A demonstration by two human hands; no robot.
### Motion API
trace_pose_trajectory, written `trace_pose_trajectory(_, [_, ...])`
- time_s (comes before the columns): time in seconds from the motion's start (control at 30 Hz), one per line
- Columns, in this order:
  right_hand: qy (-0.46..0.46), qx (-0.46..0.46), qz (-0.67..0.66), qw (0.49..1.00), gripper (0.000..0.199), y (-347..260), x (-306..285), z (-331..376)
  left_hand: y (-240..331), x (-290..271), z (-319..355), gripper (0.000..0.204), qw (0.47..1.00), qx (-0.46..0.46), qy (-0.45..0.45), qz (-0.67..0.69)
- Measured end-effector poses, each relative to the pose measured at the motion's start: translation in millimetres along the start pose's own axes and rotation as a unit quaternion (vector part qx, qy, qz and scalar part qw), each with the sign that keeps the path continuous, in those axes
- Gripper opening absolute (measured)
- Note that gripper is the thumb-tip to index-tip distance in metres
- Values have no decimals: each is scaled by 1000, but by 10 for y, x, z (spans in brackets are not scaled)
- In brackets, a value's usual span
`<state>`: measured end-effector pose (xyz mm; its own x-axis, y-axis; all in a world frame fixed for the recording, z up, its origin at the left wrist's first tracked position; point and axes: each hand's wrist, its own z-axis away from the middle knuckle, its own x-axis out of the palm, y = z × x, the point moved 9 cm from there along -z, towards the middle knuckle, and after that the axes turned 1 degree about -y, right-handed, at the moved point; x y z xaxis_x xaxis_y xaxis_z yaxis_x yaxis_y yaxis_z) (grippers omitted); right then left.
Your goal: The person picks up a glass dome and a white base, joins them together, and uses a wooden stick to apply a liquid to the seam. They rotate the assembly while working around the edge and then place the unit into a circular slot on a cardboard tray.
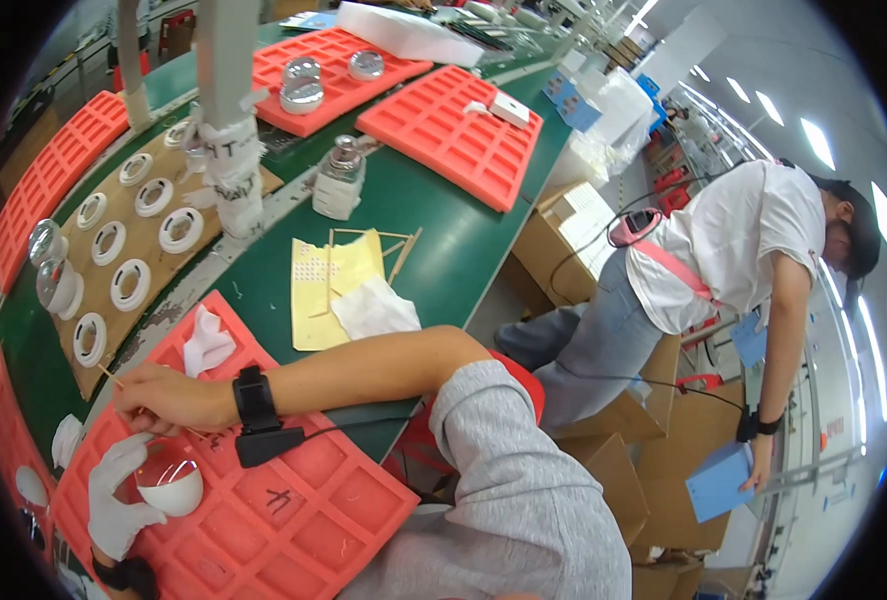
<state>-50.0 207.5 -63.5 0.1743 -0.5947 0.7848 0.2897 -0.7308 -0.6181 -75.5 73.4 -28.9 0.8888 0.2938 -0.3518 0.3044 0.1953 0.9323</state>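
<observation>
My left hand (116, 505), in a white glove, curls its fingers and thumb round a clear ball with a white lower half (176, 496). The ball sits over the near red compartment tray (274, 497); whether it rests on the tray I cannot tell. Just beyond it is my bare right hand (169, 398), its fingers pinched on a thin wooden stick (110, 374) whose tip points up and left. A black strap with a small box (264, 420) is on my right wrist. A crumpled white cloth (207, 343) lies on the tray's far end.
White rings (127, 284) stand in rows on a brown board (144, 235). A yellow sheet (314, 295), thin sticks, white tissue (376, 308) and a wrapped bottle (340, 180) lie on the green table. More red trays (464, 130) stand beyond. At right, a person (709, 250) bends over cartons with a blue box (719, 482).
</observation>
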Motion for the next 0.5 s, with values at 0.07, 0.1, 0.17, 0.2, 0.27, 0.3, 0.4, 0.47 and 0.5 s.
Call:
trace_pose_trajectory(0.07, [36, -22, 53, 998, 10, -41, 5, 39, -45, -19, 6, 83, 996, -21, 33, 79])
trace_pose_trajectory(0.1, [62, -37, 110, 991, 10, -95, 45, 45, -69, 9, 6, 83, 996, -24, 27, 81])
trace_pose_trajectory(0.17, [94, -52, 165, 980, 9, -155, 6, 111, -159, -8, -15, 84, 995, -32, 36, 84])
trace_pose_trajectory(0.2, [71, -87, 198, 974, 8, -206, 40, 112, -214, -35, -21, 85, 995, -37, 43, 85])
trace_pose_trajectory(0.27, [15, -154, 259, 953, 7, -264, 145, 64, -351, -164, 19, 87, 993, -49, 65, 83])
trace_pose_trajectory(0.3, [8, -150, 253, 956, 7, -239, 193, 53, -396, -237, 110, 88, 991, -60, 83, 80])
trace_pose_trajectory(0.4, [15, -124, 176, 976, 12, -130, 244, -42, -443, -360, 341, 86, 995, -65, 76, -16])
trace_pose_trajectory(0.47, [55, -133, 133, 981, 15, -162, 57, 47, -268, -143, 158, 71, 992, -55, 59, -95])
trace_pose_trajectory(0.5, [69, -126, 168, 975, 16, -214, 114, 37, 314, 12, 4, 66, 994, -5, 22, -110])
